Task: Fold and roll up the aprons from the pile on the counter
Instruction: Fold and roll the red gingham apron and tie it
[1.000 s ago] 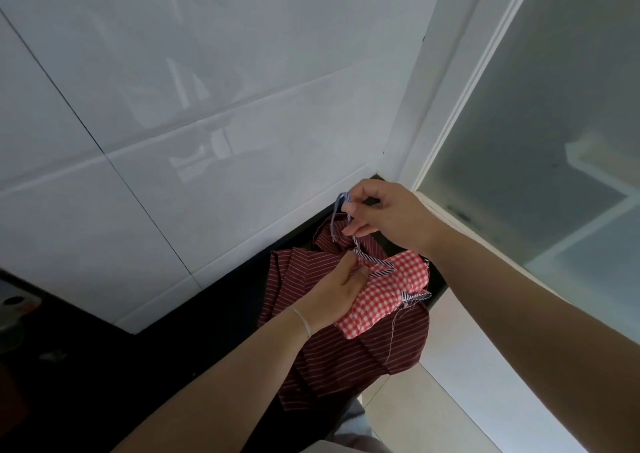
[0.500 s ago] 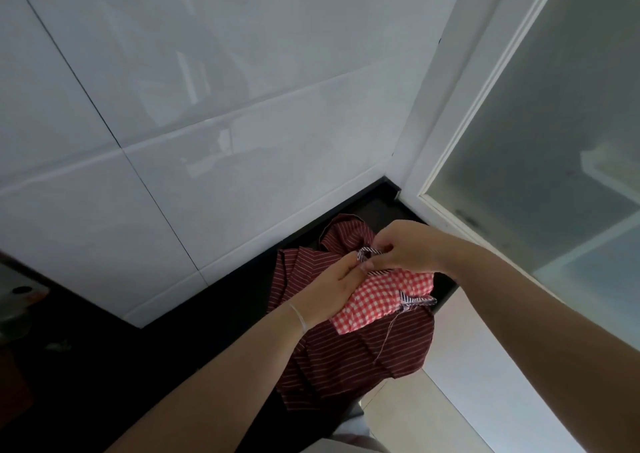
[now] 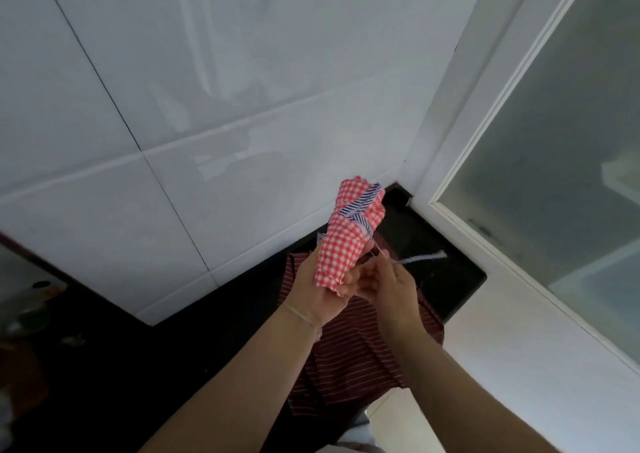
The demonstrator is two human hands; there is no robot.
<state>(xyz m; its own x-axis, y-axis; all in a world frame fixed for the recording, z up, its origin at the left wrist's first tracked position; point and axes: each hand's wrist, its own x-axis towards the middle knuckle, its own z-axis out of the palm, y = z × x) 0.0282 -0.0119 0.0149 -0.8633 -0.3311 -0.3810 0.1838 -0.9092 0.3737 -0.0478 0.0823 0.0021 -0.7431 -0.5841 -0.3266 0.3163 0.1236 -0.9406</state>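
Item one: a rolled apron (image 3: 349, 234) in red-and-white gingham, bound crosswise by a navy-and-white striped strap (image 3: 360, 203), held off the counter and tilted so its upper end points toward the wall corner. Left hand (image 3: 318, 289): wrapped around the lower end of the roll from beneath and behind, fingers curled about the cloth; a thin band sits at the wrist. Right hand (image 3: 388, 282): set just beside the left at the roll's lower right, fingers curled and pinching the loose tail of the strap (image 3: 422, 256), which runs out pale and motion-blurred to the right over the counter; the exact finger placement is hidden by blur. Item two: a dark red apron with thin white stripes (image 3: 349, 359), lying rumpled and unfolded on the black counter (image 3: 207, 331), directly under both hands and partly hanging over the front edge. Surroundings: a wall of large glossy white tiles (image 3: 207, 106) behind the counter; a white-framed frosted glass panel (image 3: 571, 175) to the right, meeting the wall at the corner; indistinct dim objects at the far left edge of the counter, too dark to identify; pale floor tiles visible below the counter edge at the bottom right.
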